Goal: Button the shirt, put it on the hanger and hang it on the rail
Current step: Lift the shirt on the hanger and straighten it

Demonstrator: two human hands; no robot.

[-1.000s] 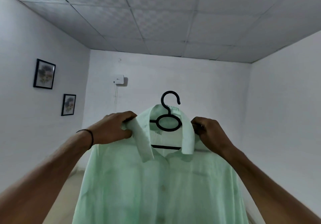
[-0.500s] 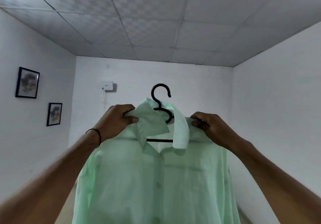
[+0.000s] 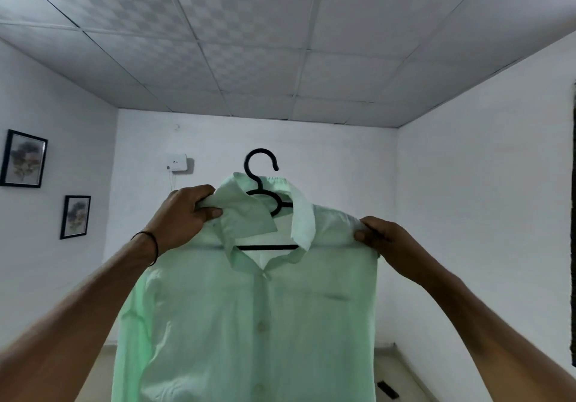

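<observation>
A pale green shirt [image 3: 258, 323] hangs in front of me on a black hanger [image 3: 260, 171], held up in the air. The hanger's hook sticks up above the collar and its bar shows in the open neck. The front is buttoned below the collar. My left hand [image 3: 184, 217] pinches the left side of the collar and shoulder. My right hand [image 3: 386, 242] grips the shirt's right shoulder end. No rail is in view.
White walls and a tiled ceiling surround me. Two framed pictures [image 3: 23, 158] hang on the left wall. A small white box [image 3: 177, 162] with a cable sits on the far wall. A dark edge [image 3: 573, 214] shows at the far right.
My right hand has slid outward from the collar to the shirt's right shoulder end. The left collar flap now lies folded down over the hanger's neck. The view has tilted up slightly.
</observation>
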